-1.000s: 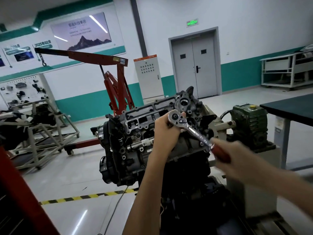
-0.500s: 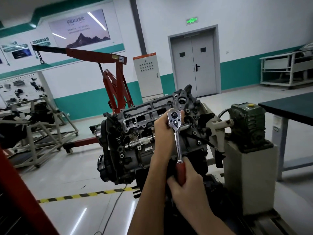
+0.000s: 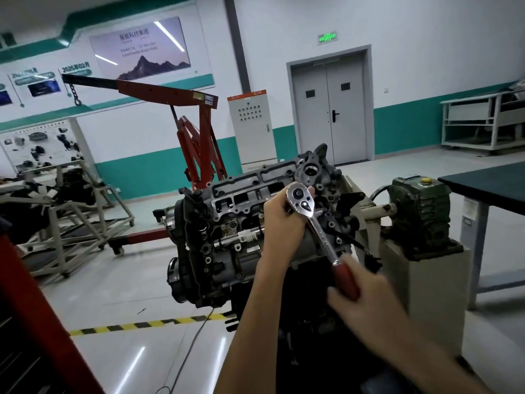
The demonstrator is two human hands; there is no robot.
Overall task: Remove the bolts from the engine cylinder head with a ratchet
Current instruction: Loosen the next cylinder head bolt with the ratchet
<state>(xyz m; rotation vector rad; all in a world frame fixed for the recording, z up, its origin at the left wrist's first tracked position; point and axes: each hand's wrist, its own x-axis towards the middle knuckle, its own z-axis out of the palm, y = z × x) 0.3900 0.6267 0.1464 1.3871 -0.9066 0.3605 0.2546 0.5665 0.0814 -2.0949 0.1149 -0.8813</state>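
Red steel engine hoist [image 3: 199, 132]: 10 o'clock, behind the engine, on a wheeled base.
Grey cast-metal engine [image 3: 216, 251]: frame ctr, its cylinder head [image 3: 241, 194] on top, face tilted toward viewer.
Dark-topped bench [image 3: 488, 186]: 3 o'clock.
Green gearbox [image 3: 420, 211]: 3 o'clock of engine, on a pale pedestal.
Person's right hand [image 3: 366, 302]: 5 o'clock of engine, blurred, fingers wrapped round red handle of chrome ratchet [image 3: 321, 231].
Person's left hand [image 3: 281, 223]: at cylinder head's right end, fingers curled behind ratchet's drive head, one fingertip showing over its top.
Ratchet: drive head at cylinder head's upper right, handle slanting to 5 o'clock. What drive end sits on: hidden.
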